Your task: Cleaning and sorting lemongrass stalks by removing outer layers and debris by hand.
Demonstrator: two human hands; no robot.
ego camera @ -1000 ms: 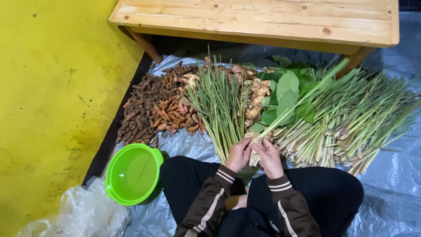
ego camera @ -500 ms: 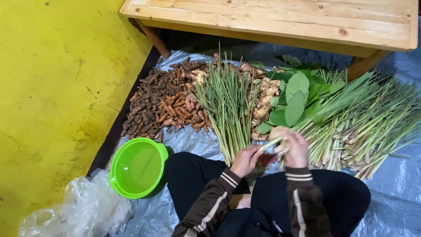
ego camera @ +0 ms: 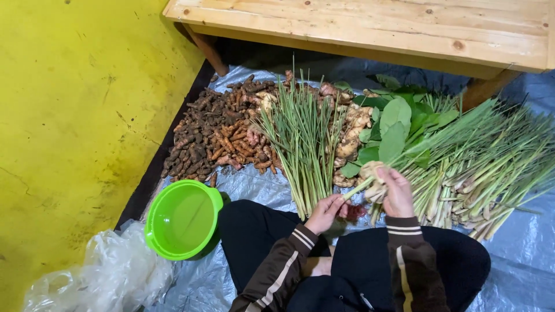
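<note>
Beside the green bowl (ego camera: 182, 218), left hand (ego camera: 325, 212) pinches a lemongrass stalk (ego camera: 404, 160); right hand (ego camera: 396, 190) grips it with ginger (ego camera: 371, 173) (pale, knobbly)

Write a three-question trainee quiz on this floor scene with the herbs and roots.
1. True or false: the green bowl lies on the person's left side.
2. What does the right hand hold? A) a lemongrass stalk with a pale root piece B) a knife C) a plastic bag
3. Fill in: the dark brown root pile lies beside the ___ wall.

Key: 1 true. 2 A: lemongrass stalk, steadied by the left hand. 3 yellow wall.
</note>
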